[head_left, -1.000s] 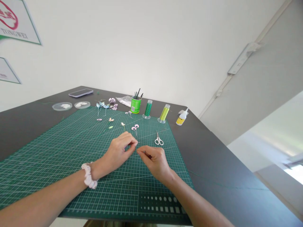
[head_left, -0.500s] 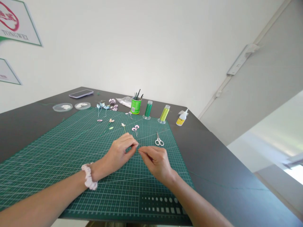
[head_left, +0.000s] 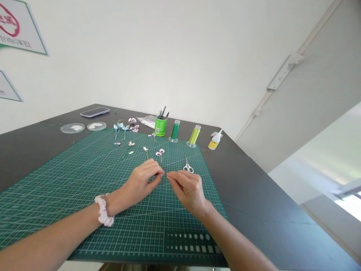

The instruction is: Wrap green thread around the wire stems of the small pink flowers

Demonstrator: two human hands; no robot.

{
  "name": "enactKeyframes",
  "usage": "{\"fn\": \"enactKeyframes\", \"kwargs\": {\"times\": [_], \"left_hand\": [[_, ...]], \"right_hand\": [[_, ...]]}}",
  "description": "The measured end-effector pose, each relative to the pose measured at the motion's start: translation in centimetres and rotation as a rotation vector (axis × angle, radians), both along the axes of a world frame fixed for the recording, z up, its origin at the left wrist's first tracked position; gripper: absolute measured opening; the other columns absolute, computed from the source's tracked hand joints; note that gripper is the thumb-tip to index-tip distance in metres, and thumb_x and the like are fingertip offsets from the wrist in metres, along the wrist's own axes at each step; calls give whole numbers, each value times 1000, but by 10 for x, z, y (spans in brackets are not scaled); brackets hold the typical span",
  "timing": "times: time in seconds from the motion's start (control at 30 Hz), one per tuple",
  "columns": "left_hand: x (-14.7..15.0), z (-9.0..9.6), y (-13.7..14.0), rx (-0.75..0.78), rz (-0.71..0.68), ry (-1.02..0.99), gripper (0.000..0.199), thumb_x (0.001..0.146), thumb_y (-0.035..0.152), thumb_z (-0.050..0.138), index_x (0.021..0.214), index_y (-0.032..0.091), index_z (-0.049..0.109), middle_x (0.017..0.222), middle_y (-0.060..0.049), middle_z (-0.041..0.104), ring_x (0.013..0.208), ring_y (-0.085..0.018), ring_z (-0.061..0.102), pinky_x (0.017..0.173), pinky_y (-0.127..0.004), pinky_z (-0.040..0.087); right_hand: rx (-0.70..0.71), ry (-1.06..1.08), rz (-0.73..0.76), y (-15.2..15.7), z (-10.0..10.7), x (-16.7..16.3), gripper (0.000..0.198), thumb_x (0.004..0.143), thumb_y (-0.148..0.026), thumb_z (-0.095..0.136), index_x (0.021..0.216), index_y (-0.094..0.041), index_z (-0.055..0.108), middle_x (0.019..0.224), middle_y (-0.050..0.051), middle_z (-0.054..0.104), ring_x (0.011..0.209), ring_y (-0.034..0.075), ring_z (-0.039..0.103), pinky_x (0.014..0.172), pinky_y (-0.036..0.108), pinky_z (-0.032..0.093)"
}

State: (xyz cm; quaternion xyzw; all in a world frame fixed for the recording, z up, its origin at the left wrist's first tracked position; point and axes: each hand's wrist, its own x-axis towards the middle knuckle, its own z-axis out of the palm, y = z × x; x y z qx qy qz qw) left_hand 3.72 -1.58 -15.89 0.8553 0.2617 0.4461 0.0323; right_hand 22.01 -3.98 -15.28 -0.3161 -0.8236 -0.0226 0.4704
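My left hand (head_left: 142,181) and my right hand (head_left: 187,190) meet fingertip to fingertip low over a green cutting mat (head_left: 84,180). Both pinch something very thin between thumb and forefinger, too small to make out. A pale scrunchie (head_left: 102,210) circles my left wrist. Small white scissors (head_left: 187,166) lie on the mat just beyond my right hand. A little farther lie small pink petal pieces on wire (head_left: 159,153), and more tiny petal and leaf pieces (head_left: 130,144) to the left.
Along the mat's far edge stand a green cup of tools (head_left: 160,125), a dark green spool (head_left: 175,130), a lime spool (head_left: 194,136) and a glue bottle (head_left: 214,140). Two clear dishes (head_left: 72,128) and a phone (head_left: 94,111) sit at far left on the dark table (head_left: 254,203).
My right hand has lifted a little and moved closer to my left fingertips. The view has shifted slightly.
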Motion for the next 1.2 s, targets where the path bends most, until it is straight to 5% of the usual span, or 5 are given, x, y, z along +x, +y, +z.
{"fn": "enactKeyframes", "kwargs": {"times": [0.2, 0.5, 0.87, 1.03, 1.2], "left_hand": [[2, 0, -1, 4, -66, 54, 18, 92, 8, 50, 79, 16, 57, 70, 0, 58, 68, -13, 51, 63, -22, 42], [3, 7, -5, -16, -148, 12, 18, 89, 5, 52, 77, 17, 60, 68, 1, 62, 66, -12, 53, 62, -21, 43], [2, 8, -4, -184, 4, -189, 17, 87, 11, 55, 72, 16, 61, 65, 2, 59, 60, -10, 54, 59, -20, 42], [3, 8, -4, -246, 94, -216, 16, 85, 14, 53, 70, 16, 60, 65, 2, 61, 59, -10, 56, 56, -20, 42], [3, 6, -3, -210, 139, -186, 18, 85, 14, 52, 68, 16, 58, 64, 2, 60, 58, -10, 54, 56, -21, 41]], "right_hand": [[-170, 159, 25, 6, -3, 2, 20, 91, -15, 53, 78, -16, 69, 66, 2, 68, 52, 11, 55, 50, 22, 41], [-679, 440, 58, 13, -2, 0, 20, 79, -31, 59, 65, -18, 66, 48, -6, 37, 46, 9, 28, 44, 24, 24], [-1089, 601, 223, 15, 0, -4, 19, 69, -35, 70, 62, -19, 65, 44, -8, 38, 42, 7, 24, 43, 24, 17], [-1066, 561, 241, 10, -3, -9, 21, 71, -38, 70, 63, -18, 65, 46, -8, 38, 43, 7, 25, 42, 23, 19], [-734, 389, 161, 3, -9, -11, 21, 82, -27, 59, 64, -18, 65, 48, -6, 40, 45, 8, 30, 44, 23, 26]]}}
